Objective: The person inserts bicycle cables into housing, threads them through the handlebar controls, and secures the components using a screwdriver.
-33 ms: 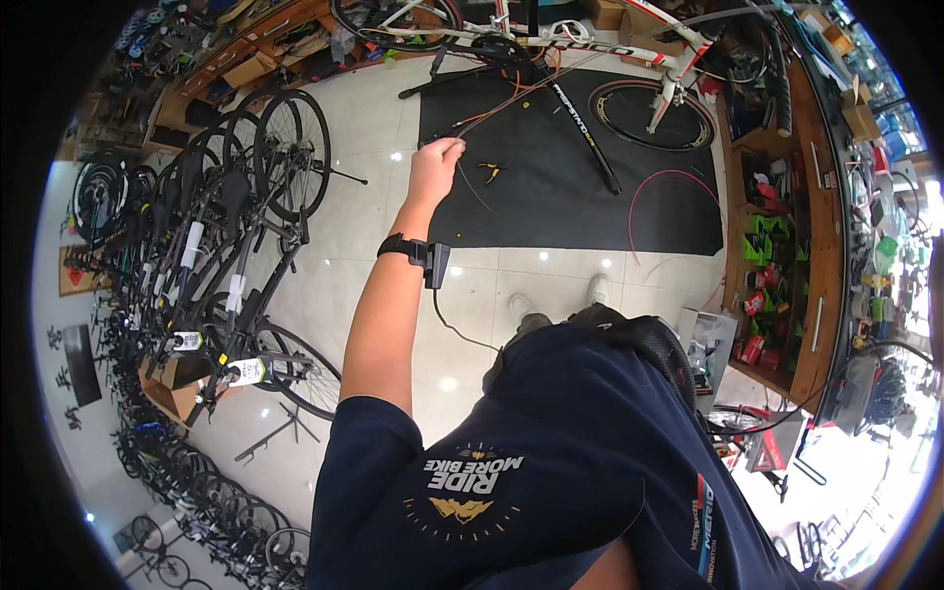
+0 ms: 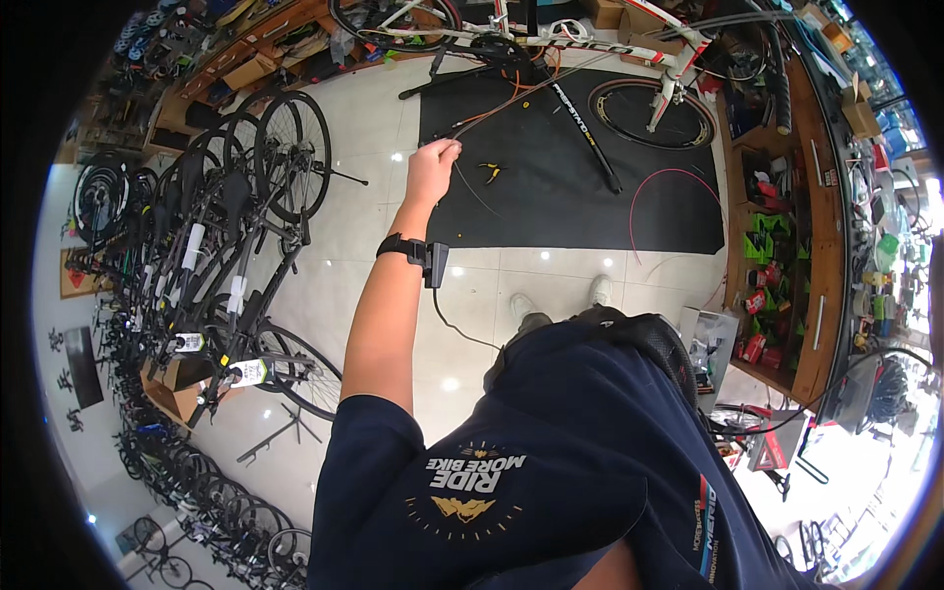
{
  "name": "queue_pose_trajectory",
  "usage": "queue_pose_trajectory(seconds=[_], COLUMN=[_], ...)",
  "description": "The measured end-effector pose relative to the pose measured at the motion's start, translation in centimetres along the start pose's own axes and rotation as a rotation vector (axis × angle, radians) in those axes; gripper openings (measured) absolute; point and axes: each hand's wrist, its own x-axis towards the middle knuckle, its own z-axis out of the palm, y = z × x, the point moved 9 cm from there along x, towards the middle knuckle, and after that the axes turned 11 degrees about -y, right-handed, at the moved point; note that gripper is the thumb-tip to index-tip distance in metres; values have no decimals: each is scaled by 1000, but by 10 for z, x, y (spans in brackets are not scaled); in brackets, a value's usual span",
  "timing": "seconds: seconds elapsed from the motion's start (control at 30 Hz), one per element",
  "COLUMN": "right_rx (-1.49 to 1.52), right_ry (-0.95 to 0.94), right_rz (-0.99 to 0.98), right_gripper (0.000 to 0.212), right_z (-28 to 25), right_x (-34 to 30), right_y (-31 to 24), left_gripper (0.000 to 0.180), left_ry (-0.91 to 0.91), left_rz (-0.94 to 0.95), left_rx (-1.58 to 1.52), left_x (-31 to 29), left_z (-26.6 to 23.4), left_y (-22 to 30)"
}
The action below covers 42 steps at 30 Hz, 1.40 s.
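Observation:
My left hand (image 2: 431, 172) is raised over the mat at arm's length, thumb and fingers closed on a thin cable (image 2: 476, 197). One end of that cable hangs down below my fingers. Beyond the hand, thin dark lines run up to the right toward a white and red bicycle (image 2: 590, 44); whether they are the same cable I cannot tell. Yellow-handled pliers (image 2: 491, 172) lie on the black mat (image 2: 551, 221), just right of my hand. A black strap with a small box is round my left wrist. My right hand is out of view.
A black repair-stand leg (image 2: 590, 138) crosses the mat beside a wheel (image 2: 652, 115). Pink cable housing (image 2: 678, 171) curves over the mat's right side. Bicycles (image 2: 236, 197) stand in rows on the left. Wooden shelves (image 2: 816, 246) with small goods line the right.

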Motion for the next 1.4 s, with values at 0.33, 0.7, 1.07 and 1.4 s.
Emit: queue_pose_trajectory(seconds=[0.33, 0.7, 1.07, 1.4], right_rx=[102, 116, 116, 87], right_ry=[-61, -82, -93, -71], right_rz=[-128, -183, -200, -206], right_gripper=[27, 27, 28, 29], right_z=[44, 45, 43, 33], right_x=[23, 26, 29, 28], right_y=[-8, -13, -14, -18], left_gripper=[28, 34, 33, 28], left_ry=[-69, -105, -5, 110], left_rz=[-221, -288, -247, -129], left_rx=[-368, -400, -563, -548], left_x=[-1, -10, -18, -22], left_z=[-26, -29, -29, -50], left_y=[-63, -54, -42, -30])
